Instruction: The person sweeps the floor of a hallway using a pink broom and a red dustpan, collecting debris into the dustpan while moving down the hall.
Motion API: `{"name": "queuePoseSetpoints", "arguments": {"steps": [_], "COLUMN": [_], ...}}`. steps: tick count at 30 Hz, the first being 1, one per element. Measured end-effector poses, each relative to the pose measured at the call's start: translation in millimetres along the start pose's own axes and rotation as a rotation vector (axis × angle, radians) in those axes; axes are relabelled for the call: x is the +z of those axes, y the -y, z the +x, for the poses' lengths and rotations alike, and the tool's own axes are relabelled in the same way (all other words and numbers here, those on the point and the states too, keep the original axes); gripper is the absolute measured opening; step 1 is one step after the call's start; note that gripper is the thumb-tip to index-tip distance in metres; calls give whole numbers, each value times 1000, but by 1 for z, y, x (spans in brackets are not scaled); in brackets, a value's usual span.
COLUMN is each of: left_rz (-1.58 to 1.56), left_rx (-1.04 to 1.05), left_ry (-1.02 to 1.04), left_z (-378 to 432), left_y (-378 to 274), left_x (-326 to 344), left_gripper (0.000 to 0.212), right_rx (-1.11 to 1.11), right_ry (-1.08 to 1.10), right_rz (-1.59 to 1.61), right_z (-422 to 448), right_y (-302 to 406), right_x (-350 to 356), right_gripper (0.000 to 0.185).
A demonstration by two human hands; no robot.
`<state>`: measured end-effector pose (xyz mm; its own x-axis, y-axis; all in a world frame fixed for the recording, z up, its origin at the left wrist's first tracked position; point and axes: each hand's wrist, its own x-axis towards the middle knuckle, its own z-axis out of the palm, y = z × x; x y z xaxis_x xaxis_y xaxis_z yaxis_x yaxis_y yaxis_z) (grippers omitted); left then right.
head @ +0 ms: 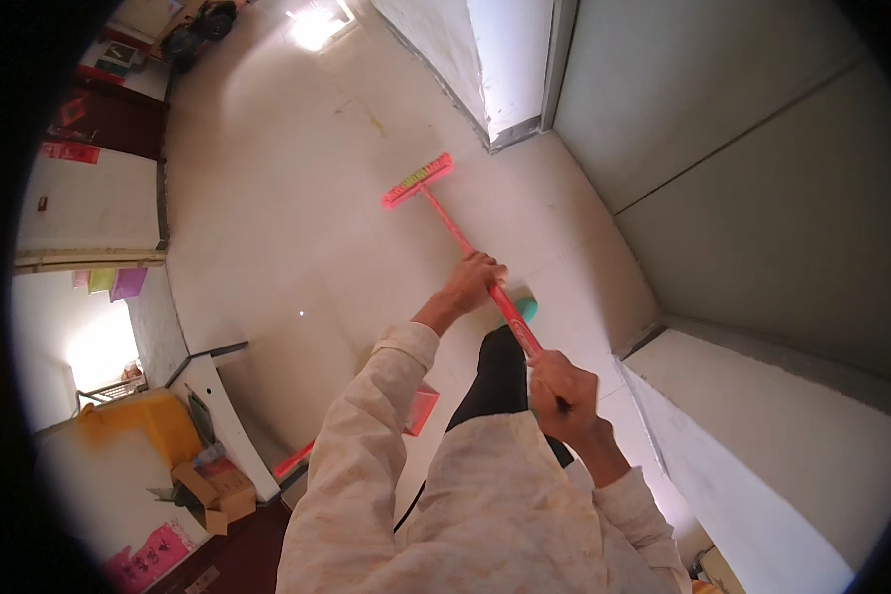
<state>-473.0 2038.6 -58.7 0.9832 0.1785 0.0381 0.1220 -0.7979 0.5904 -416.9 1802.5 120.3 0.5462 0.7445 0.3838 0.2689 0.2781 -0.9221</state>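
A red broom (pixel 516 319) slants away from me, its bristled head (pixel 418 182) at the far end against the pale floor. The bristles are pink-red with a yellow-green middle. My left hand (pixel 475 281) grips the handle partway down. Near the upper end of the handle, my right hand (pixel 564 390) is closed around it. A green shoe (pixel 521 310) shows under the handle, below my dark trouser leg (pixel 501 371). Partly hidden by my left sleeve is a red dustpan (pixel 420 410), and a red handle end (pixel 293 460) pokes out on the sleeve's other side.
A grey door panel (pixel 728 148) and a white wall corner (pixel 516 74) stand to the right. On the left are a low white partition (pixel 230 423), an opened cardboard box (pixel 223 494) and a yellow-orange item (pixel 148 423). A dark wheeled vehicle (pixel 197 33) is far off at upper left.
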Motion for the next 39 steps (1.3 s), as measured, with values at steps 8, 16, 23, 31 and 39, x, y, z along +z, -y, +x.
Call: {"name": "queuePoseSetpoints", "arguments": {"steps": [8,16,23,31,39], "left_rz": [-171,-496,-295,19,-355], "left_rx": [-131,254,151,-145,138], "left_ry": [-61,208,164,-133,145], "left_z": [80,80,107,135,137], "left_y": [31,-115,-48,74,-85], "left_x": [46,68,10,23,88], "left_gripper": [5,11,13,6,9], "right_rx": [351,210,129,347,378], "right_ry": [-41,-137,-184,-106,-350], "right_rz": [-294,-303,-196,-147,-405], "right_z": [53,55,101,110,96], "right_y": [-34,115,51,-52,26], "right_x": [-28,-92,-75,-43,-103], "right_gripper": [6,39,38,31,29]}}
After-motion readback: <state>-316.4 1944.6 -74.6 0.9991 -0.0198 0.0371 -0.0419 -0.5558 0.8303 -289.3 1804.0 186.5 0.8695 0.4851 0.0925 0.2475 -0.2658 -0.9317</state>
